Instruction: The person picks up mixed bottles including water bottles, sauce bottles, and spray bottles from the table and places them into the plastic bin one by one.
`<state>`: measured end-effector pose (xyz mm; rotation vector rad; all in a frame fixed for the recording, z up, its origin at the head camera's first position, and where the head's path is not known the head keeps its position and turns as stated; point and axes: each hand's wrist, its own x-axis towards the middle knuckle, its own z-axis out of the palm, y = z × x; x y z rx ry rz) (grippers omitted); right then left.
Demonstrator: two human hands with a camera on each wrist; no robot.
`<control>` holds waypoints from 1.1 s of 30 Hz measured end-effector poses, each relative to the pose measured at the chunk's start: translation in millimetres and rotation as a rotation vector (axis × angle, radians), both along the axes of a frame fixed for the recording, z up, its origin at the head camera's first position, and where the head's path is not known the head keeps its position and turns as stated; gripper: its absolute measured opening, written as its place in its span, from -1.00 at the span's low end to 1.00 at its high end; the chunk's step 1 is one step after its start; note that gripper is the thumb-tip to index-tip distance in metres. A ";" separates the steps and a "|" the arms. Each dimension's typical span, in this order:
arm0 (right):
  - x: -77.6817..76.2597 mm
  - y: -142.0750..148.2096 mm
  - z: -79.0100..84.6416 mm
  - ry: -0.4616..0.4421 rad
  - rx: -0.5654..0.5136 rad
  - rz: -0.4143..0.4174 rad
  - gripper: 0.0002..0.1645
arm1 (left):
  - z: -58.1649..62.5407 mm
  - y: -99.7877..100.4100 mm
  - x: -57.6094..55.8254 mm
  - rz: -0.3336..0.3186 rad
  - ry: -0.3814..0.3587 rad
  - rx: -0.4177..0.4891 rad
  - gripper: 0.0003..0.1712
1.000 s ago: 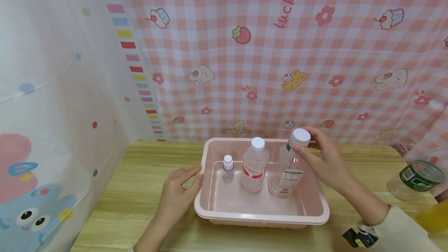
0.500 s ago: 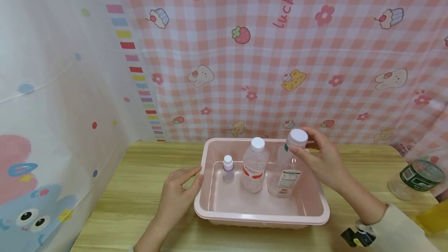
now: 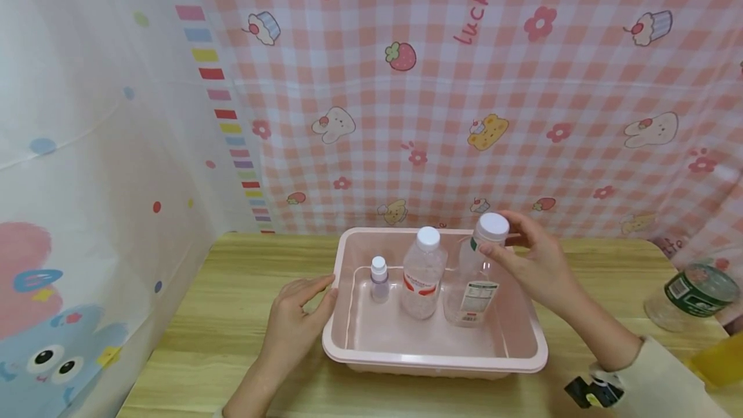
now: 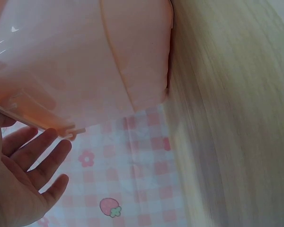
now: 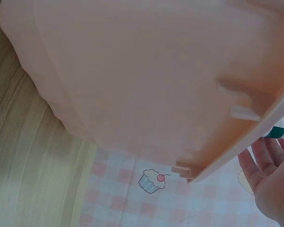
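Note:
In the head view a pink plastic basin (image 3: 435, 361) sits on the wooden table. My right hand (image 3: 540, 269) grips a tall clear bottle (image 3: 478, 295) with a white cap just below that cap; the bottle stands inside, at the right, leaning a little. Beside it are a clear bottle (image 3: 420, 286) with a red-and-white label and a small white-capped bottle (image 3: 380, 284), both upright. My left hand (image 3: 295, 315) touches the basin's left rim with its fingertips; in the left wrist view its fingers (image 4: 40, 146) are loosely extended. The basin's wall hides most of the gripped bottle in the right wrist view.
A clear jar (image 3: 691, 298) with a green label stands at the table's right edge. Near it, something yellow (image 3: 720, 361) is partly cut off by the frame. A pink checked cloth (image 3: 441, 95) hangs behind the table (image 3: 215, 315), and a white printed cloth hangs at the left.
The right hand has shifted the capped end of the tall bottle slightly to the left, so it leans less. The left hand and the other bottles have stayed in place.

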<state>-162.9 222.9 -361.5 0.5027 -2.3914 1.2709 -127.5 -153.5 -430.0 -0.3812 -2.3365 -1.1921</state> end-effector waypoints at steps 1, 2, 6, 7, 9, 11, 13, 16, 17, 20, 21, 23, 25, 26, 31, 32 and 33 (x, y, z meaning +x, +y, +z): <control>0.2 0.1 0.2 -0.006 0.001 0.000 -0.35 | 0.0 -0.1 -0.1 -0.001 0.000 0.001 -0.70; 0.5 0.5 0.2 -0.010 0.000 0.000 -0.35 | 0.0 -0.1 -0.1 -0.001 0.001 0.001 -0.70; 1.6 1.5 0.6 -0.008 -0.005 -0.001 -0.32 | 0.1 -0.2 -0.3 -0.007 0.006 0.003 -0.70; 2.0 2.0 0.7 -0.002 -0.007 -0.001 -0.31 | 0.2 -0.1 -0.4 -0.008 0.005 0.003 -0.70; 2.3 3.1 0.9 0.015 -0.012 0.000 -0.30 | 0.5 0.0 -0.2 -0.009 0.000 0.005 -0.70; 2.6 4.9 0.5 0.038 -0.016 -0.001 -0.29 | 0.7 0.3 -0.1 -0.006 -0.007 0.004 -0.70; 2.5 7.3 0.2 0.060 -0.028 0.000 -0.29 | 1.1 0.6 0.3 -0.001 -0.013 0.005 -0.70; 3.5 11.0 0.7 0.089 -0.040 -0.001 -0.30 | 1.8 1.0 0.4 0.004 -0.015 0.002 -0.70; 4.5 12.0 1.7 0.096 -0.041 -0.004 -0.31 | 1.9 1.1 0.5 0.005 -0.013 0.001 -0.70; 8.9 15.8 3.7 0.114 -0.034 -0.020 -0.33 | 2.2 1.2 0.7 0.006 -0.009 -0.003 -0.70; 10.5 17.0 4.3 0.124 -0.035 -0.025 -0.33 | 2.2 1.2 0.8 0.006 -0.008 -0.003 -0.70; 13.8 20.0 5.6 0.148 -0.038 -0.029 -0.33 | 2.1 1.3 0.7 0.005 -0.006 -0.004 -0.70; 16.5 23.6 6.2 0.176 -0.044 -0.027 -0.32 | 2.0 1.3 0.4 0.004 -0.005 -0.007 -0.70; 17.9 25.5 6.5 0.189 -0.046 -0.026 -0.32 | 1.9 1.3 0.4 0.004 -0.004 -0.009 -0.70; 25.6 36.7 8.4 0.210 -0.041 -0.049 -0.36 | 2.0 1.1 0.6 0.009 -0.008 -0.011 -0.70; 27.0 39.0 8.3 0.218 -0.039 -0.056 -0.37 | 2.1 1.0 0.8 0.009 -0.011 -0.009 -0.70; 28.3 41.3 8.4 0.225 -0.038 -0.062 -0.37 | 2.2 0.9 1.0 0.010 -0.012 -0.008 -0.70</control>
